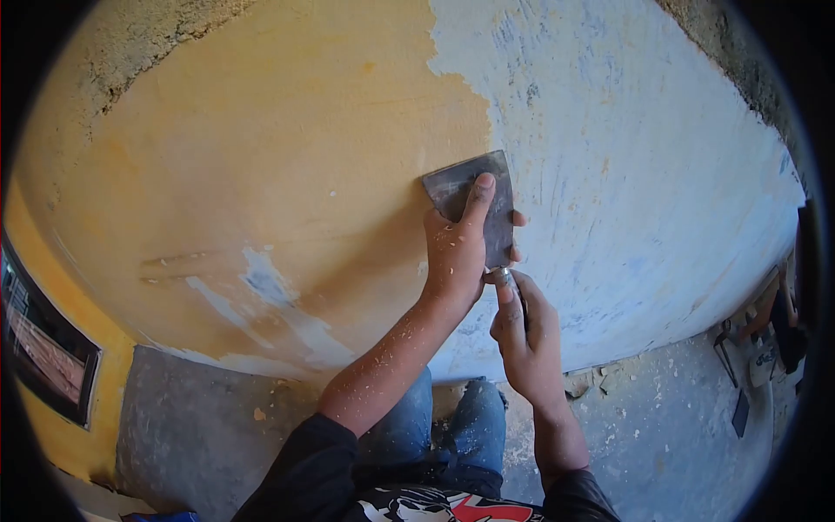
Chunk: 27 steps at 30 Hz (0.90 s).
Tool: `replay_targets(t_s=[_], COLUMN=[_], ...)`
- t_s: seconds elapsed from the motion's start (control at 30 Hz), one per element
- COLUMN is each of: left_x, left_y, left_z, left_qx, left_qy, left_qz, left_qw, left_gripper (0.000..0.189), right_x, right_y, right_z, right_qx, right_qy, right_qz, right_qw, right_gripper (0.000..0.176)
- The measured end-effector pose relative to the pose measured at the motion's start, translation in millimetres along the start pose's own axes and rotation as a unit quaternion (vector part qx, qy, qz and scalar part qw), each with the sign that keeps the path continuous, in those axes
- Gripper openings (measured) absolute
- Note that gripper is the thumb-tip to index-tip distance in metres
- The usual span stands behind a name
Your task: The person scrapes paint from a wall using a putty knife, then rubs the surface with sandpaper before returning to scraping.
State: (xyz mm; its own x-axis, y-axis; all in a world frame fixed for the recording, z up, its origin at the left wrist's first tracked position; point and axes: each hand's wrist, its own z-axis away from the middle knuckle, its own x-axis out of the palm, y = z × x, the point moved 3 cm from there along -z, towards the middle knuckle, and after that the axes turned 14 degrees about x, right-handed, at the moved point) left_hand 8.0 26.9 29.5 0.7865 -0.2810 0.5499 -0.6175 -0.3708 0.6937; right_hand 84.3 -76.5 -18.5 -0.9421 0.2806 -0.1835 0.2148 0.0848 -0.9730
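2 dark sleeves are closest to you, on either side of your shirt, which carries a white and red print. Just beyond are the 2 legs of your blue jeans, speckled with pale dots. Your left forearm is speckled too.

Your right hand has its grip closed around the narrow lower end of a scraper, thumb laid along the top and fingers curled. Your left hand is higher up, its grip clasped across the blade: the thumb lies flat on the near face, and 2 fingertips show past the right edge. The scraper is tilted slightly, its wide edge up at the wall. You cannot tell whether that edge presses on it.

That wall is yellow on the left and pale bluish white on the right, with a ragged line between the 2 areas just above the blade. Pale streaks break the yellow lower down. Rough, crumbly patches border the wall at the upper left and upper right.

Below it, the grey floor is flecked, mostly to the right of your legs. At the far left is 1 dark-framed window; at the far right, a dark jumble is too unclear to name.
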Motion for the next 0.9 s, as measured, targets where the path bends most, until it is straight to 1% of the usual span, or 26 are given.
replay_targets(t_s=[0.07,0.1,0.13,0.2,0.27,0.33,0.4,0.43,0.47,0.53,0.57,0.6,0.67,0.7,0.73,0.8,0.83,0.87,0.9], left_x=[-1.5,-4.0,-3.0,3.2,1.2,0.3,-3.7,-0.3,1.5,5.5,5.7,6.1,0.5,3.1,3.5,7.1,8.3,8.8,8.5], left_y=[1.1,6.1,8.2,14.4,8.9,14.5,20.9,23.8,20.5,16.1,15.4,17.6,20.4,34.9,34.7,35.7,32.1,36.0,41.9], left_z=[-7.5,-18.2,-24.6,-13.1,-0.6,-5.4,-23.5,-29.6,-23.5,-8.3,-3.3,-11.5,-31.6,-37.4,-33.9,-23.2,-15.3,-22.9,-34.5], left_qx=[0.012,-0.025,-0.022,0.018,0.028,0.031,-0.051,-0.027,-0.027,0.031,0.034,0.038,-0.003,0.001,0.002,0.051,0.049,0.055,0.056], left_qy=[-0.013,-0.039,-0.044,0.007,0.003,0.009,-0.058,-0.071,-0.069,0.006,-0.001,-0.002,-0.037,-0.077,-0.073,-0.013,0.033,0.031,-0.001], left_qz=[-0.004,-0.008,0.007,-0.022,-0.022,-0.015,-0.017,-0.007,-0.008,-0.009,-0.015,-0.011,0.012,0.0,0.0,-0.031,-0.019,-0.016,-0.008], left_qw=[1.0,0.999,0.999,1.0,0.999,0.999,0.997,0.997,0.997,0.999,0.999,0.999,0.999,0.997,0.997,0.998,0.998,0.998,0.998], left_gripper=[0.035,0.035,0.036,0.038,0.038,0.039,0.035,0.035,0.035,0.038,0.039,0.039,0.033,0.033,0.033,0.036,0.038,0.038,0.038], right_x=[5.9,7.2,8.2,6.3,6.2,11.0,10.7,9.6,9.3,5.1,3.2,4.3,10.1,10.0,9.2,6.5,4.7,5.4,8.2], right_y=[-4.3,-17.6,-23.7,-18.1,-2.2,-9.3,-30.7,-36.4,-33.5,-23.6,-15.8,-21.0,-36.7,-50.3,-48.4,-42.4,-40.3,-42.9,-45.9], right_z=[-10.4,-19.9,-22.8,-16.7,-1.8,-7.4,-17.7,-20.7,-16.3,-3.7,-3.7,-9.7,-22.8,-26.9,-24.9,-16.0,-9.9,-14.7,-21.3], right_qx=[0.001,-0.02,-0.04,-0.066,-0.031,-0.022,-0.068,-0.049,-0.049,-0.039,-0.033,-0.038,-0.089,-0.075,-0.075,-0.071,-0.07,-0.077,-0.097], right_qy=[0.016,0.013,0.007,0.015,0.005,0.006,0.005,-0.002,-0.005,-0.004,-0.02,-0.02,0.008,0.001,-0.003,-0.013,-0.013,-0.012,-0.004], right_qz=[-0.008,-0.003,0.003,0.015,0.002,-0.015,-0.007,-0.015,-0.016,-0.014,-0.009,-0.006,-0.002,0.011,0.013,0.016,0.019,0.02,0.03], right_qw=[1.0,1.0,0.999,0.998,0.999,1.0,0.998,0.999,0.999,0.999,0.999,0.999,0.996,0.997,0.997,0.997,0.997,0.997,0.995], right_gripper=[0.03,0.031,0.033,0.033,0.031,0.032,0.035,0.034,0.034,0.032,0.03,0.03,0.03,0.03,0.03,0.031,0.031,0.031,0.03])
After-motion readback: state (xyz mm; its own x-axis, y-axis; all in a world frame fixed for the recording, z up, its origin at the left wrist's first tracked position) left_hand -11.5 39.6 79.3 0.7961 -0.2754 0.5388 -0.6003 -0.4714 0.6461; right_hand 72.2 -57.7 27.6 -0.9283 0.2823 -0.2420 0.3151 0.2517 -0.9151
